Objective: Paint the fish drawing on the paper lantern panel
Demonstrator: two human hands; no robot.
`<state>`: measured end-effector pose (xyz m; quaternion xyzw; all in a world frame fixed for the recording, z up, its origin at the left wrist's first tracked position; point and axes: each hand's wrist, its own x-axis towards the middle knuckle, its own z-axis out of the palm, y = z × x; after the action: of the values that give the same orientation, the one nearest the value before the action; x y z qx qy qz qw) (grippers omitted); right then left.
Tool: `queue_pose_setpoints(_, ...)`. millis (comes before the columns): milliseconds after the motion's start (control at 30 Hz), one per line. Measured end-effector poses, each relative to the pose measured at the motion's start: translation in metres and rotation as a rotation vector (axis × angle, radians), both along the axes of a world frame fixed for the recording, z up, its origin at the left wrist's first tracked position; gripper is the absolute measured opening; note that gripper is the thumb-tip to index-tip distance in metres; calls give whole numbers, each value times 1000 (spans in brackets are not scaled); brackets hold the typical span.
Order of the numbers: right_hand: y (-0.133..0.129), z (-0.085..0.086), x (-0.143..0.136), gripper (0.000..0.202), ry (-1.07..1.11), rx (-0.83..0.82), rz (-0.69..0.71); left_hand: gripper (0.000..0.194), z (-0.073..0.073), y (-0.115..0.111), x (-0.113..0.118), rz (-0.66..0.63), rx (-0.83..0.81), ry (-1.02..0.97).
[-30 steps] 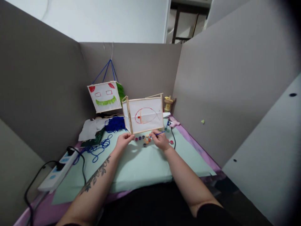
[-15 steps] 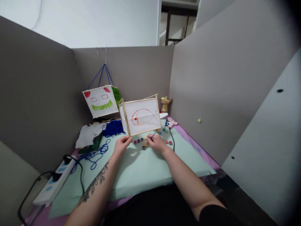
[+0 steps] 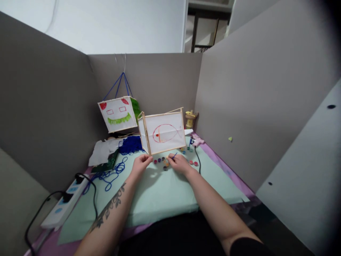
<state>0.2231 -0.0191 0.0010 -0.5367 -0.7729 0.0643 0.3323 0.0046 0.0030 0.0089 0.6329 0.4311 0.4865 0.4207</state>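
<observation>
Far left I log one white power strip (image 3: 64, 206) with black plugs and a black cable (image 3: 92, 185), lying on the pale green mat (image 3: 160, 192). Next along, one loose tangle of blue yarn (image 3: 112, 172) and a denser blue heap behind it, beside one crumpled white cloth (image 3: 102, 151). Above these hangs one finished lantern (image 3: 118, 113), white with a green mouth and red corners, slung from blue strings.

The left hand (image 3: 140, 164) comes next. Its fingers are closed on the lower left corner post of the fish lantern (image 3: 164, 132), a wooden frame with white panels and one red fish outline on the face I see. The frame stands upright on the mat, just beyond both hands and between them, its base touching the left fingertips.

Below the frame runs a row of small paint pots (image 3: 165, 163) in purple, orange, red and blue; I count about ten, though some are hidden by the hand, so the count is unsure. The right hand (image 3: 180, 164) rests over that row, pinched around one thin blue brush (image 3: 174, 155) whose tip points up towards the lantern's lower edge. Whether the tip touches it, I cannot tell.

To the right sit one pink glue gun (image 3: 197, 140) with a black lead, and one yellowish spool (image 3: 190, 119) in the corner. Grey partition walls (image 3: 253, 99) close three sides.
</observation>
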Motion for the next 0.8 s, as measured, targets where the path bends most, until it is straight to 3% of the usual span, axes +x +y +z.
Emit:
queue_pose_setpoints(300,3,-3,2,23,101,37,42,35,-5,3,-1,0,14,13)
queue_pose_setpoints(433,-1,-2,11,24,385,176,110,35,-3,2,-1,7,8,22)
queue_pose_setpoints(567,-8,2,18,25,704,388,17,37,-1,1,0,4,-9,32)
queue_pose_setpoints(800,-6,2,20,17,829,470,-32,37,-3,2,0,12,-13,48)
